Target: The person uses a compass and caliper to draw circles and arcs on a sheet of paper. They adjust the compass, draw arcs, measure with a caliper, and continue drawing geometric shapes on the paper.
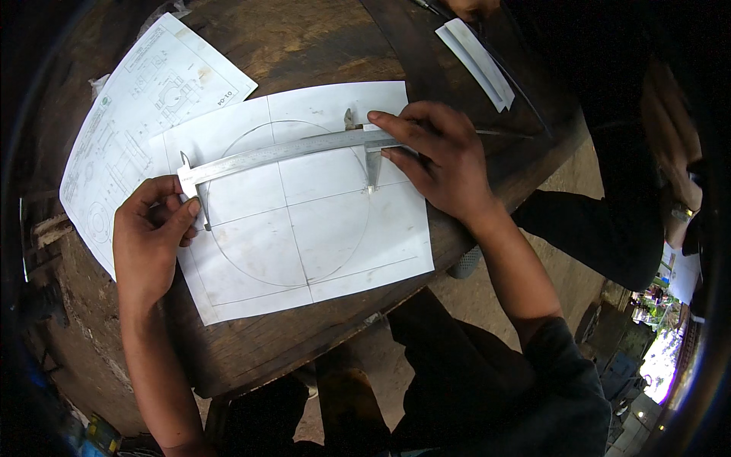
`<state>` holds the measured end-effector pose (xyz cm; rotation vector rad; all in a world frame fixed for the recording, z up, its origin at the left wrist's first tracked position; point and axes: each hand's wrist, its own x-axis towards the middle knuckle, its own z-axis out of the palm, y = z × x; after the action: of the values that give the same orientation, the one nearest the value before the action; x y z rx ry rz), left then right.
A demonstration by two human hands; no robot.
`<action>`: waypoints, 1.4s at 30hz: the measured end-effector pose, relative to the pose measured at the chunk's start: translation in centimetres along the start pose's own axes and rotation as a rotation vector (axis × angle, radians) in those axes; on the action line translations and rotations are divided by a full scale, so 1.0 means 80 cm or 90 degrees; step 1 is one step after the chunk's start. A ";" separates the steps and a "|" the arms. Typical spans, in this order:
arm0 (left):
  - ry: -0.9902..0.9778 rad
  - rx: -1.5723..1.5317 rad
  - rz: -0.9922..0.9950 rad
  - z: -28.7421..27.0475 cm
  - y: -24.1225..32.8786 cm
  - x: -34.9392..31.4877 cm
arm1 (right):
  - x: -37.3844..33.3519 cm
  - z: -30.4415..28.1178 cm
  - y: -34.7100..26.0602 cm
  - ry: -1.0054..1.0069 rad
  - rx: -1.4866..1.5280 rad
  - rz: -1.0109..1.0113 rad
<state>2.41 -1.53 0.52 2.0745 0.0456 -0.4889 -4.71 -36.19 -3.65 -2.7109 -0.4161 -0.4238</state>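
Note:
A metal vernier caliper [274, 152] stretches over a white drawing sheet [365, 266], which carries a large pencilled circle crossed by two lines. My left hand [156, 228] pinches the fixed-jaw end between thumb and fingers. At the other end, my right hand [445, 156] grips the sliding jaw and beam, with the index finger along the top and the thumb beneath. The jaws are spread wide; their tips lie near the circle's left and right sides, close to the horizontal line. Whether the tips touch the paper I cannot tell.
A printed technical drawing [145, 122] lies partly under the sheet at the left. A folded white paper [476, 65] rests at the far right of the dark wooden table [304, 346]. Another person's hand [472, 7] shows at the top edge, and someone's arm [670, 145] at the right.

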 end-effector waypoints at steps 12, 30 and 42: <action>-0.010 -0.032 0.014 -0.003 -0.006 0.001 | 0.002 0.000 0.000 0.009 -0.001 -0.009; -0.102 0.721 0.352 -0.012 0.019 -0.074 | -0.017 -0.102 -0.021 0.109 -0.018 0.186; -0.179 0.601 0.173 0.065 0.034 -0.128 | -0.015 -0.068 -0.050 0.064 0.064 0.209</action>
<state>-8.06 -5.64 4.05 2.8259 -0.7556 -0.7092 -8.41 -35.05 1.98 -2.5814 0.0354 -0.4290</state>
